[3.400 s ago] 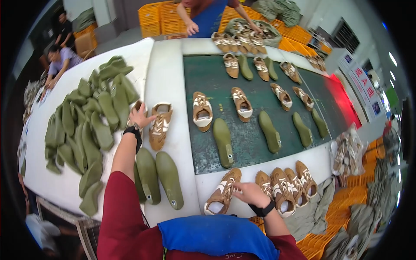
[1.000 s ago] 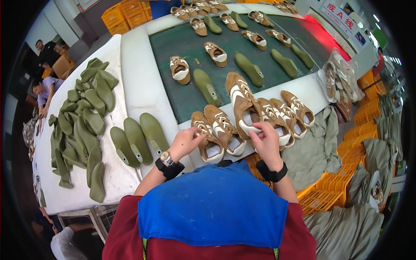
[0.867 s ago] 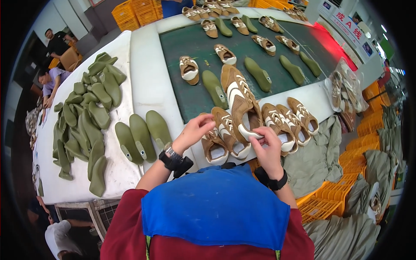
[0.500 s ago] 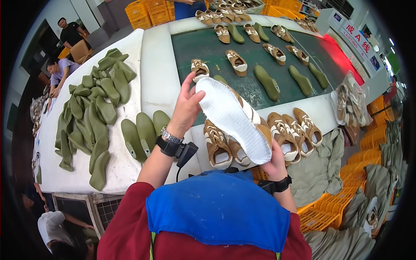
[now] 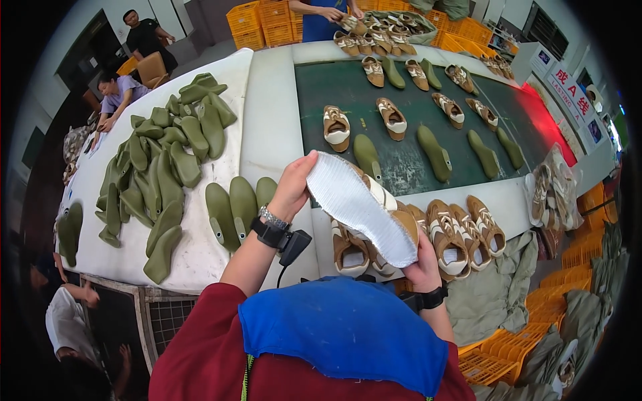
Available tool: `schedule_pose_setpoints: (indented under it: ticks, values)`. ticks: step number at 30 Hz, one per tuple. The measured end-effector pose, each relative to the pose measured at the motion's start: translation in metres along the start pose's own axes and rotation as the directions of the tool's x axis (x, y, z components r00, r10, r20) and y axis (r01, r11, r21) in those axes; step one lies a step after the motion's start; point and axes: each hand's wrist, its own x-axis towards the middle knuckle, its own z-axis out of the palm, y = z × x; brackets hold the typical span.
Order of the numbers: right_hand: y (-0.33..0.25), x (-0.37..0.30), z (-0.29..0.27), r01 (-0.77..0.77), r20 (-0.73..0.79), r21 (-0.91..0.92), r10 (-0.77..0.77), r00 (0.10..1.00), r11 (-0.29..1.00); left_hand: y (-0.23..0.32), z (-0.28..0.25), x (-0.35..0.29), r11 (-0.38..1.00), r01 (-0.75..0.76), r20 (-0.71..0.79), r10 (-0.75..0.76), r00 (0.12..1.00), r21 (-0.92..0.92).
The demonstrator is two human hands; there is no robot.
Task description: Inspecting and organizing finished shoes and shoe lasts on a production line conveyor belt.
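Note:
Between my two hands is a brown-and-cream shoe upper [image 5: 361,208], tilted so that its white ribbed underside faces up. My left hand [image 5: 294,184] grips its upper left end, fingers closed. At the lower right end my right hand [image 5: 422,266] is closed round the brown side, some of its fingers hidden beneath. Just below the held piece, several matching uppers [image 5: 447,240] stand in a row along the white table edge [image 5: 418,194]. Left of them lie three green shoe lasts [image 5: 242,207].
A heap of green lasts [image 5: 160,174] covers much of the left table. More uppers [image 5: 391,119] and lasts [image 5: 435,154] sit on the green conveyor belt [image 5: 401,175]. Orange crates [image 5: 491,354] and a bag of uppers [image 5: 554,187] are at right. A co-worker handles uppers at the far end.
My left fingers, spread before, have closed on the upper's end. The whole view has shifted rightward and down in the picture. At lower left, a co-worker's hand has come away from green lasts.

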Motion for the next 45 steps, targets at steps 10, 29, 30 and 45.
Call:
schedule_pose_setpoints:
  ticks: [10, 29, 30, 45]
  values:
    - [0.029, -0.002, 0.088, 0.592, 0.766, -0.64, -0.348, 0.54, -0.489, -0.034, 0.036, -0.046, 0.982, 0.191, 0.327, -0.18, 0.928, -0.001]
    - [-0.003, 0.019, 0.087, 0.535, 0.476, -0.829, -0.295, 0.828, 0.164, -0.013, 0.038, -0.058, 0.838, 0.015, 0.27, -0.193, 0.943, 0.546]
    - [-0.002, 0.019, 0.089, 0.532, 0.472, -0.83, -0.298, 0.83, 0.166, -0.013, 0.037, -0.059, 0.837, 0.018, 0.271, -0.197, 0.942, 0.547]
    - [0.017, 0.022, 0.108, 0.588, 0.555, -0.804, -0.471, 0.686, -0.092, -0.013, 0.036, -0.057, 0.778, -0.261, 0.023, 0.303, 0.953, 0.571]
